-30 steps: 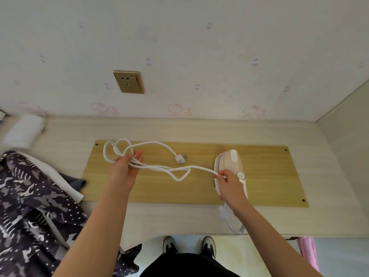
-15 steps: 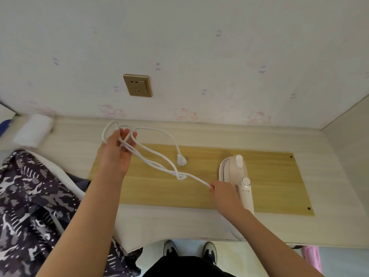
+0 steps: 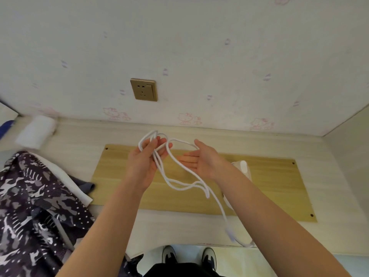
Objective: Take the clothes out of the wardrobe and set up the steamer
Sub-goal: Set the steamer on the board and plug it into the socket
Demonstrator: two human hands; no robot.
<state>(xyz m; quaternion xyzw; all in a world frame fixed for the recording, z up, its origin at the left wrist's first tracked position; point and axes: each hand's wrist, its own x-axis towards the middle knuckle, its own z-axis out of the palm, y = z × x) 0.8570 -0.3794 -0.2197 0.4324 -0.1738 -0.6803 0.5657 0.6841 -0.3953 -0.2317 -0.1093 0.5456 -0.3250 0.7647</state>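
Both hands have risen off the steamer [image 3: 242, 168]: left hand [image 3: 144, 163] pinches the white cord [image 3: 179, 183] loops, right hand [image 3: 201, 159] is open and empty, untangling before finding the plug for the wall socket [image 3: 143, 89]

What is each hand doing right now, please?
Left hand: closed on loops of the white cord.
Right hand: open, palm up, a cord loop lies over it.

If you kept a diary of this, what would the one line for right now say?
step: untangling steamer cord | left hand: gripping white cord loops | right hand: open, at the loops | wall socket: empty
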